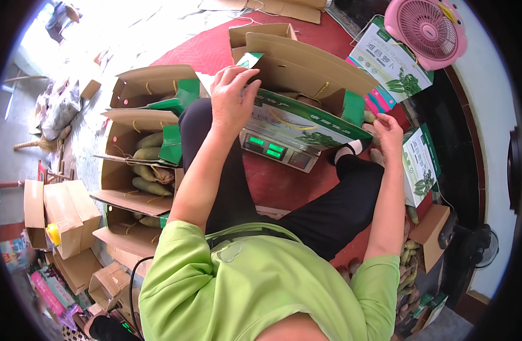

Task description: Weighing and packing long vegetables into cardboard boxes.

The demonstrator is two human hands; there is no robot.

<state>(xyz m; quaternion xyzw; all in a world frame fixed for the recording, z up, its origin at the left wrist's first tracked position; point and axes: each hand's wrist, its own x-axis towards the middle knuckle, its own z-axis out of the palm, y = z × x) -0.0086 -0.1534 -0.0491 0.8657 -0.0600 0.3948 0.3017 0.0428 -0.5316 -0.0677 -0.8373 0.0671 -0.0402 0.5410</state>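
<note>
A long cardboard box point(312, 122) with a green and white printed front stands in front of me on a digital scale point(281, 150) with lit green digits. Its tall brown lid point(306, 59) is raised, and yellow cord handles show. My left hand point(232, 94) is at the box's left end, fingers bent over the edge beside a small green flap point(251, 59). Just past the right end, by another green flap point(353, 107), my right hand point(390, 133) hangs loosely curved. Nothing shows in it. Pale green radishes lie close to its fingertips, and the box's contents are mostly hidden.
To my left stand several open boxes, one holding long green radishes point(150, 153). Empty brown cartons point(73, 219) lie farther left. A pink fan point(427, 31) and printed box panels point(386, 62) are at the far right. More radishes point(408, 273) lie near my right elbow.
</note>
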